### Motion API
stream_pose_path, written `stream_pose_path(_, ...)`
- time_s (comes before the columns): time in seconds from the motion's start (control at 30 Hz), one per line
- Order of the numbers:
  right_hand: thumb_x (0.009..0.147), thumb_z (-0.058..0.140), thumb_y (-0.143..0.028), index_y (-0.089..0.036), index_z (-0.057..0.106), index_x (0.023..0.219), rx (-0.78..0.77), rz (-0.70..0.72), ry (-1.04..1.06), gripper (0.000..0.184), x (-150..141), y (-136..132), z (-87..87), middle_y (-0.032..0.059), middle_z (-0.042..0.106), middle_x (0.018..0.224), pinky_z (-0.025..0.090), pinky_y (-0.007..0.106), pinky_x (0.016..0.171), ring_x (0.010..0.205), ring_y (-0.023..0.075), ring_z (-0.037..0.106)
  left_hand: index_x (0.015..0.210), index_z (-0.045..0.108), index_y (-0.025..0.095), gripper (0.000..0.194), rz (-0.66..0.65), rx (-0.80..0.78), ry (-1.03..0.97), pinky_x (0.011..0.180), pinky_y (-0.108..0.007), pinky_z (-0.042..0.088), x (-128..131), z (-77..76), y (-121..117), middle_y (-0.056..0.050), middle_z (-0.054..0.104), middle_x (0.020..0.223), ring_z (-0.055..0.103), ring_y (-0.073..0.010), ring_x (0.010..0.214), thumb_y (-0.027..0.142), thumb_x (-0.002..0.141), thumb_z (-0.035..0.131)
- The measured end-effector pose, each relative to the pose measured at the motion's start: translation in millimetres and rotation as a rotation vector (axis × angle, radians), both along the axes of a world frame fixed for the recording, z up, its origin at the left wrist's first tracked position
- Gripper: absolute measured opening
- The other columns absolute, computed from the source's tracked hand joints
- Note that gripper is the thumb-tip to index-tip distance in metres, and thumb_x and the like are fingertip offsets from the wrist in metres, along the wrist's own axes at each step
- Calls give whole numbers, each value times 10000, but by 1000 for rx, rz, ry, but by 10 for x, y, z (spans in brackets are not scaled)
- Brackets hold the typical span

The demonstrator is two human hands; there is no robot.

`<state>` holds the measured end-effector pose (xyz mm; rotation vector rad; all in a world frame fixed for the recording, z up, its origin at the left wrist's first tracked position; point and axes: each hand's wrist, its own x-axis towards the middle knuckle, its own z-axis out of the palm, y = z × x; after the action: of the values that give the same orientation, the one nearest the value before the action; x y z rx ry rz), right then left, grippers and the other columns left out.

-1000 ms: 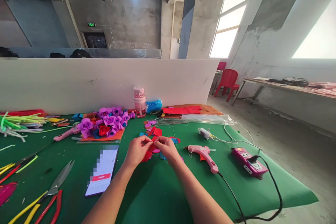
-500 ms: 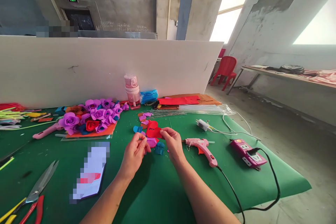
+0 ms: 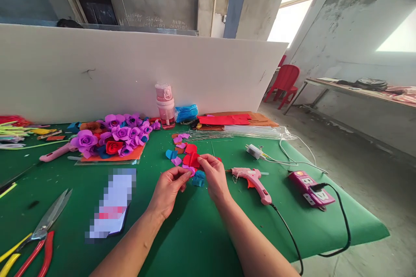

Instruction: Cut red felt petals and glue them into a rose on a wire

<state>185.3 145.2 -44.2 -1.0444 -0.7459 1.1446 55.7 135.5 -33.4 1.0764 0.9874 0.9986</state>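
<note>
My right hand (image 3: 215,177) is closed in a pinch on a red foam petal (image 3: 191,160) above a small heap of loose petals in red, purple and blue (image 3: 182,156). My left hand (image 3: 169,188) sits just left of it, fingers curled with the thumb and fingertips meeting near a purple petal (image 3: 188,172); what it grips is too small to name. Both hands hover over the green mat (image 3: 195,233).
A pink glue gun (image 3: 253,179) lies right of my hands, its black cord running to a pink power strip (image 3: 312,188). Finished foam roses (image 3: 113,138), a pink bottle (image 3: 165,106), a phone (image 3: 112,203), scissors (image 3: 52,216) and red pliers (image 3: 39,255) lie left. A white board stands behind.
My hands parted from a joined pinch; the right one lifted the red petal slightly away and the left moved a little toward me. The camera view tilted down.
</note>
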Motion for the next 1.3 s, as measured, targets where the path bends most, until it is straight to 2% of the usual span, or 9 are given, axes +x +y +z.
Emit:
stream_pose_path(0.27,634,657,-353,-184,565,644,-24,35,68,193,-15,-34,72,-24,566,580,413,256,593,547,123,508,691,662,145,262,30,3,27,467,-215,303,23,22,-9,30,548,566,399,-66,480,380,616,751)
stream_pose_path(0.63,651,647,-357,-186,556,648,-22,56,59,193,-20,-44,82,-16,582,576,409,242,562,539,123,517,714,687,139,279,21,22,54,456,-209,305,12,-44,17,9,566,596,394,-71,493,391,612,748)
stream_pose_path(1.3,651,647,-367,-189,573,650,-9,89,49,192,-35,-60,80,-11,594,592,423,251,580,549,128,522,699,696,143,272,51,2,45,454,-202,305,30,1,4,12,577,590,393,-65,479,374,575,767)
